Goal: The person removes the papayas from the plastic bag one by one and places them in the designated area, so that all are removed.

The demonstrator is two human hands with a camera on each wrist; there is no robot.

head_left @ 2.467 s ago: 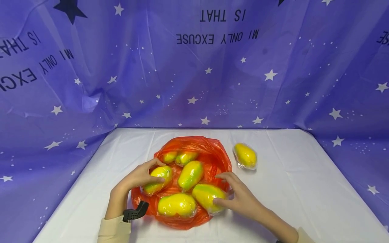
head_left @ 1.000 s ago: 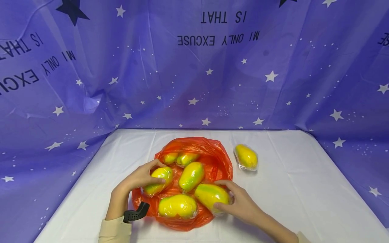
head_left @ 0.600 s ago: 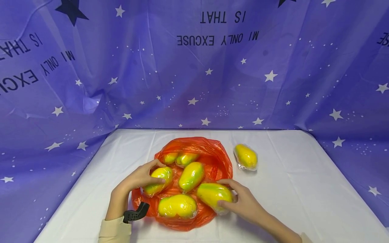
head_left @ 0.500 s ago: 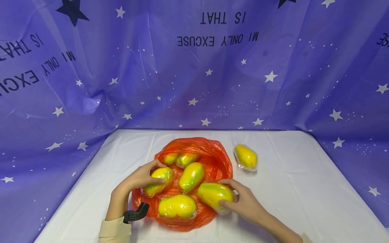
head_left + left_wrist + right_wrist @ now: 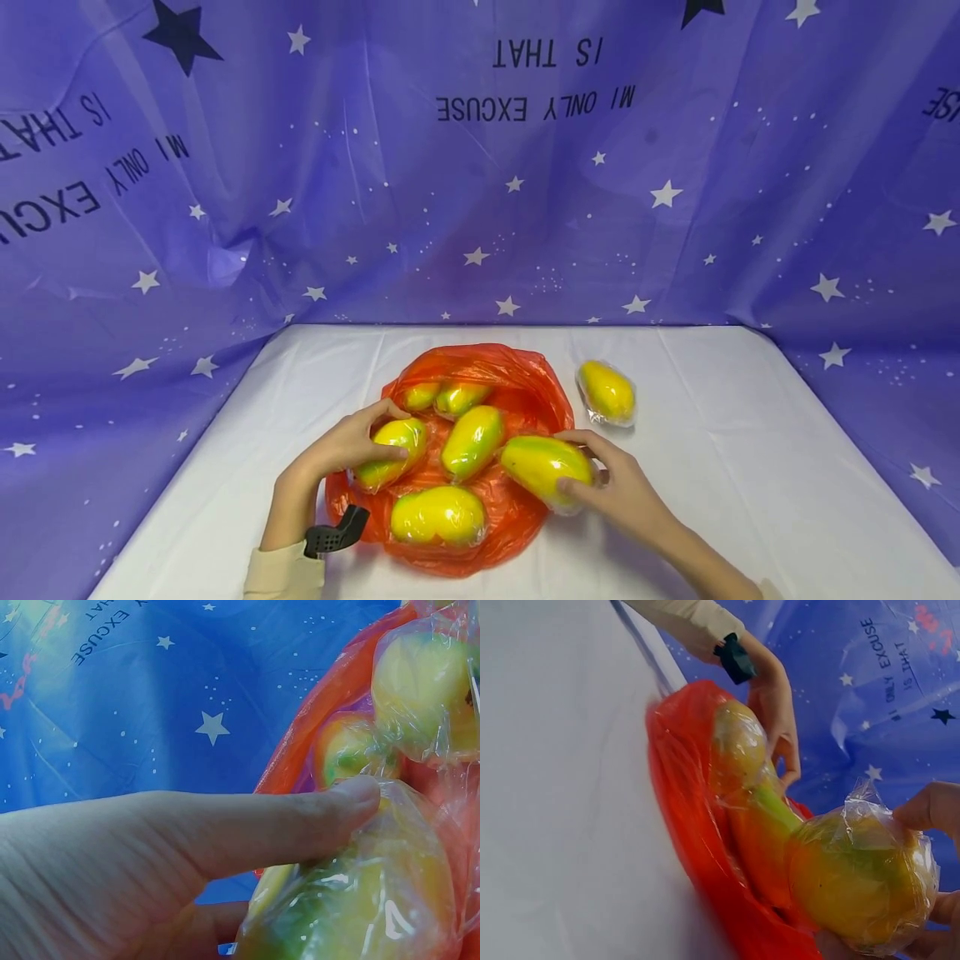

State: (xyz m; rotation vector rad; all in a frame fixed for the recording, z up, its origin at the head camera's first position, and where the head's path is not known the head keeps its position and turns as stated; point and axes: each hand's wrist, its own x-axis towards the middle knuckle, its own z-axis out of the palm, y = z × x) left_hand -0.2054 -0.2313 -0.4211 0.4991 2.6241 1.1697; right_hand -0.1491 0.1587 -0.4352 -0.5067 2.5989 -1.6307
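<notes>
"Head view: what comes first on the left?"

"A pale sleeve [image 5: 285,573] and black wrist mount [image 5: 337,532], then the left hand [image 5: 349,442], thumb near side, fingers far side, clamped on the left fruit [image 5: 402,433] at the edge of the red bag [image 5: 510,360]."

"Next?"

"The front fruit [image 5: 438,517] lies sideways on the plastic, apart from the middle fruit [image 5: 472,443]. Behind, the back-left fruit [image 5: 420,396] and back-right fruit [image 5: 462,400] sit partly under the bag's fold."

"And to the right?"

"The right fruit [image 5: 543,465] is over the bag's right side, gripped at its right end by the right hand [image 5: 621,485], thumb nearest us, fingers beyond. Whether its underside touches the bag, I can't tell. Past it, the lone fruit [image 5: 609,393] rests on the white table [image 5: 750,467]."

"How would they handle?"

"Firm and smooth, I'd judge, with glossy clear film likely to slip. Weight I can't read: real fruit would have some heft, a model little."

"Where to hold?"

"Around the fat middle, thumb opposite fingers. Loose film ends might slide or tear, and thin bag plastic could get caught too."
</notes>
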